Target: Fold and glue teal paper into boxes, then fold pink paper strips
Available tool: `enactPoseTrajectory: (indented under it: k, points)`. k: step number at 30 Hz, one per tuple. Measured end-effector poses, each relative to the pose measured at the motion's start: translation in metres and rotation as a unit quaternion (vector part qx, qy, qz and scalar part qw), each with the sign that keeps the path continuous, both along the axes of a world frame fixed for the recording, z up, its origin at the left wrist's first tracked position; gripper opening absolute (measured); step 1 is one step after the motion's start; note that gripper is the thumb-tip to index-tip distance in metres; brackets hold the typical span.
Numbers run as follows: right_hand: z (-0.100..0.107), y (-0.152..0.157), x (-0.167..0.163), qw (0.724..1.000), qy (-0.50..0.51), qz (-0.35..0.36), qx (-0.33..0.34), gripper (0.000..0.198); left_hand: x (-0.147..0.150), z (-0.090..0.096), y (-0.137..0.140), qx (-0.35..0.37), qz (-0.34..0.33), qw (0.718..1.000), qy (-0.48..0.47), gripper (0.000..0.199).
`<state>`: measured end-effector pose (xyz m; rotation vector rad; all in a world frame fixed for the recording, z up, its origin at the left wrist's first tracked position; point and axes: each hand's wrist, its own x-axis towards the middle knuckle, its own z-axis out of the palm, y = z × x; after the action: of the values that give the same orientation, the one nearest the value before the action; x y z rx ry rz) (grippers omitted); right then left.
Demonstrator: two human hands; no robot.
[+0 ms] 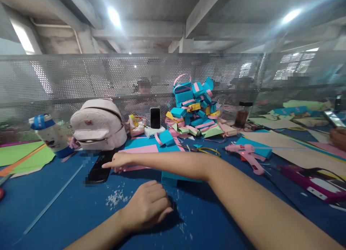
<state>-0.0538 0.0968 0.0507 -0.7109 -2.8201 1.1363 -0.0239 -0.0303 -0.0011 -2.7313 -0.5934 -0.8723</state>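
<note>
So the black phone (99,170) lies flat on the blue counter (62,214), just in front of a pale backpack (98,123), with the person's right hand (120,162) at its right side. That hand has its index finger stretched out over the screen and the others curled, gripping nothing; whether the fingertip actually touches the glass is hard to tell from this angle. The left hand (148,203) is balled up loosely nearer the person, next to a scatter of white bits (117,198).

Behind the right forearm are blue and pink paper sheets (148,149), and a second phone (155,118) is propped upright beyond them. To its right there's a big heap of folded paper pieces (186,98), mostly blue and pink with some yellow. Yellow-handled scissors (209,150) and a pink glue gun (247,154) lie right of the forearm. Way over left, a bottle with a blue top (52,136) stands by green paper (23,158). A perforated metal screen (108,77) runs along the back.
</note>
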Motion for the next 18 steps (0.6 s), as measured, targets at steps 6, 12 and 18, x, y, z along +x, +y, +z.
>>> enactPoseTrajectory:
  k: [6, 12, 18]
  points:
    - [-0.011, 0.011, -0.038, 0.998, -0.046, -0.030, 0.030, 0.053, -0.001, 0.004, -0.001, -0.026, 0.004, 1.000, -0.013, 0.039]
    - [-0.022, 0.026, -0.045, 0.999, -0.030, -0.038, -0.012, 0.054, -0.002, 0.002, 0.002, -0.045, 0.004, 0.999, -0.025, 0.037]
    - [-0.021, 0.031, -0.050, 0.995, -0.053, -0.057, -0.070, 0.058, -0.002, 0.002, 0.002, -0.050, 0.005, 0.998, -0.028, 0.036]
